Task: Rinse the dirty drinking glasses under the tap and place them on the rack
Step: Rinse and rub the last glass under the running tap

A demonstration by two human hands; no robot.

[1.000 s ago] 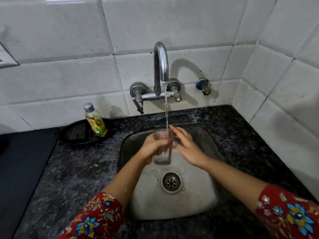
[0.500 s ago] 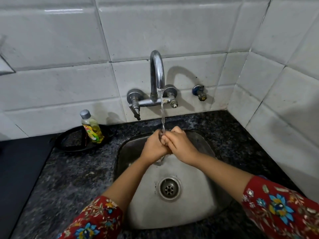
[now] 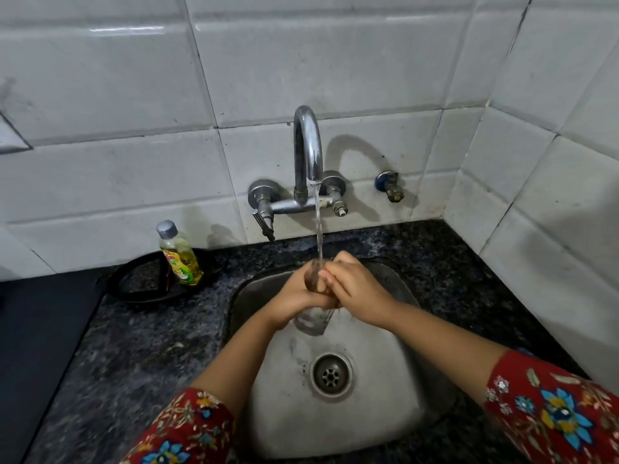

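A clear drinking glass (image 3: 311, 321) stands upright between both hands over the steel sink (image 3: 385, 413), right under the stream from the chrome tap (image 3: 307, 152). My left hand (image 3: 294, 294) grips the glass from the left. My right hand (image 3: 355, 289) wraps the upper part from the right, its fingers curled at the rim, where the water lands. Only the base of the glass shows below the hands. No rack is in view.
A bottle of yellow dish liquid (image 3: 179, 254) stands on a black round tray (image 3: 140, 286) left of the sink. The dark speckled counter (image 3: 134, 356) surrounds the sink. White tiled walls close the back and right. The drain (image 3: 331, 375) lies in front of the hands.
My right hand has moved in from beside the glass and closed over its upper part. Both hands now cover most of the glass. The view has tilted slightly.
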